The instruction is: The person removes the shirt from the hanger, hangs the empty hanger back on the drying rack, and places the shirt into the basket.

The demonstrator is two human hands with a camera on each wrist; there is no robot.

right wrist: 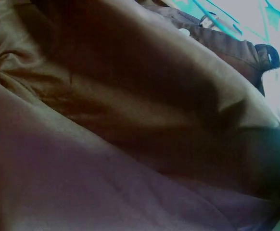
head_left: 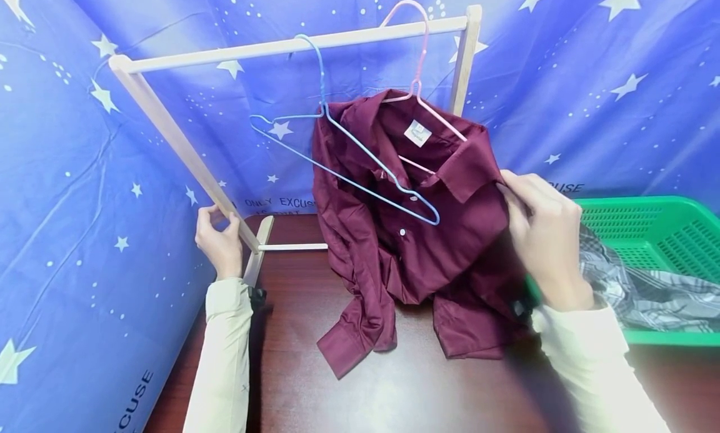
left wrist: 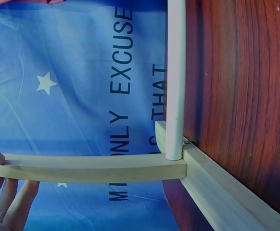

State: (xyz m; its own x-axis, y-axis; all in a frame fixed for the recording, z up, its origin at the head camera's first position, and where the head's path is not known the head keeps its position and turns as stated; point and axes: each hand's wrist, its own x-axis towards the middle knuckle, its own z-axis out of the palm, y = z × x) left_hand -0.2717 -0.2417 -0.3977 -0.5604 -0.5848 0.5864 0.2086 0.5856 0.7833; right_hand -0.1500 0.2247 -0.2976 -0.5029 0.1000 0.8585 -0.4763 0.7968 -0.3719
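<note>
A burgundy button-up shirt (head_left: 461, 233) hangs on a pink hanger (head_left: 424, 49), hooked over the top bar of a wooden rack (head_left: 236, 54). My right hand (head_left: 545, 233) pinches the shirt at the shoulder on the right side. Dark cloth fills most of the right wrist view, where the fingers are hidden. A bare blue hanger (head_left: 322, 77) hangs to the left, partly in front of the shirt. Low on the rack's left post (head_left: 174, 136), my left hand (head_left: 219, 242) holds the wood between thumb and fingers; the left wrist view shows these fingers (left wrist: 19, 202) around the post.
A green basket (head_left: 647, 338) with a grey plaid garment (head_left: 658, 295) stands at the right. The rack stands on a reddish-brown table (head_left: 292, 358). Blue star-printed cloth (head_left: 67, 170) hangs behind and on the left.
</note>
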